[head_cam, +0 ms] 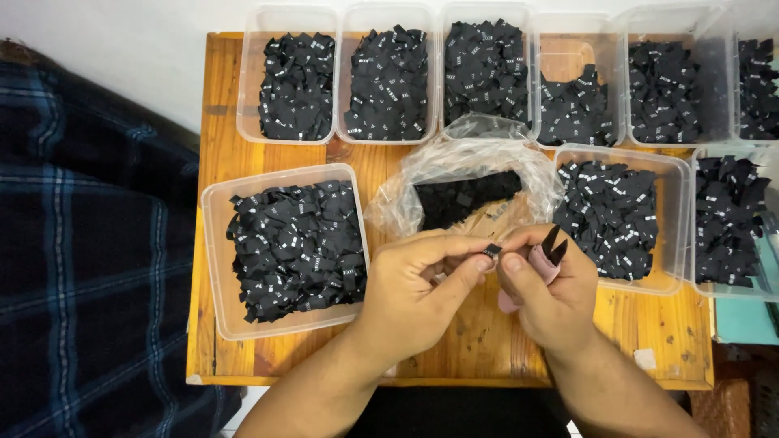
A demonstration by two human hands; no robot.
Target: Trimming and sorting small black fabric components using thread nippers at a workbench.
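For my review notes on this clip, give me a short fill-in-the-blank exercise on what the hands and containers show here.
1. Both hands pinch one small ____ label between their fingertips.
2. The right hand also holds small pink-handled ____.
3. The clear plastic bag lies on the wooden ____, behind the left hand.
4. The clear tub left of the hands is ____ with black labels.

Missing words: black; scissors; table; filled
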